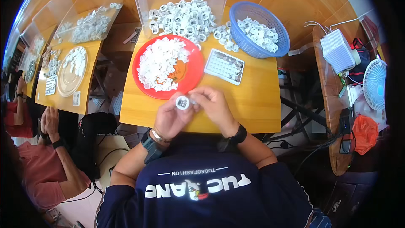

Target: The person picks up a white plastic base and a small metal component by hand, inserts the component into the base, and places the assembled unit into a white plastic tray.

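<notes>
Over the near edge of the wooden table, my left hand (169,120) grips a small round white plastic part (182,102) with a dark pattern at its centre. Right beside it, the fingers of my right hand (216,103) are pinched together; whatever they hold is too small to make out. Just beyond my hands lies a red plate (192,85) heaped with small white pieces (158,61). Next to the plate, a white tray (209,71) carries rows of small round grey pieces (228,64).
A pile of white ring-shaped parts (185,17) spills from a clear bin (139,0) at the back. The blue basket (236,29) at back right holds similar parts. At the left, a co-worker (50,164) sits by another table. A fan (374,84) stands far right.
</notes>
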A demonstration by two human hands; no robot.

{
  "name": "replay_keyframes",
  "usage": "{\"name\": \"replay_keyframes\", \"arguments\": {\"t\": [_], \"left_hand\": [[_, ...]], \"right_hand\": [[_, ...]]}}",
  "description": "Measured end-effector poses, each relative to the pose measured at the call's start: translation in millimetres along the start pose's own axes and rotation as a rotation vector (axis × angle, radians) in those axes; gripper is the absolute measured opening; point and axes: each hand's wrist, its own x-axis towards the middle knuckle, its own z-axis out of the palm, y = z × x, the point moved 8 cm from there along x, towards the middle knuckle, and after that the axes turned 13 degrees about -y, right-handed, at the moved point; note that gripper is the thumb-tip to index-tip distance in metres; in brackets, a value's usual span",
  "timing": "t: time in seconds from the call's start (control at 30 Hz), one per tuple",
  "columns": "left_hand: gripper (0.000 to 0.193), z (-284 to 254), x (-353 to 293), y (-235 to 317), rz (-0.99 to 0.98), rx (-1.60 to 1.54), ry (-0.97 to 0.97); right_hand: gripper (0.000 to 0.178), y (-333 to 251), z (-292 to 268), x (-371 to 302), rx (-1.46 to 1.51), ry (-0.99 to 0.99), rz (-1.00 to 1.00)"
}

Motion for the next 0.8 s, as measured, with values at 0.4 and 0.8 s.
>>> {"name": "replay_keyframes", "arguments": {"t": [0.4, 0.8], "left_hand": [[0.022, -3, -4, 2, 0.017, 0.017, 0.06], [0.018, -5, -2, -1, 0.019, 0.044, 0.033]], "right_hand": [[0.025, -10, 5, -6, 0.032, -0.03, -0.033], [0.02, 4, -1, 0, 0.093, -0.088, -0.006]]}}
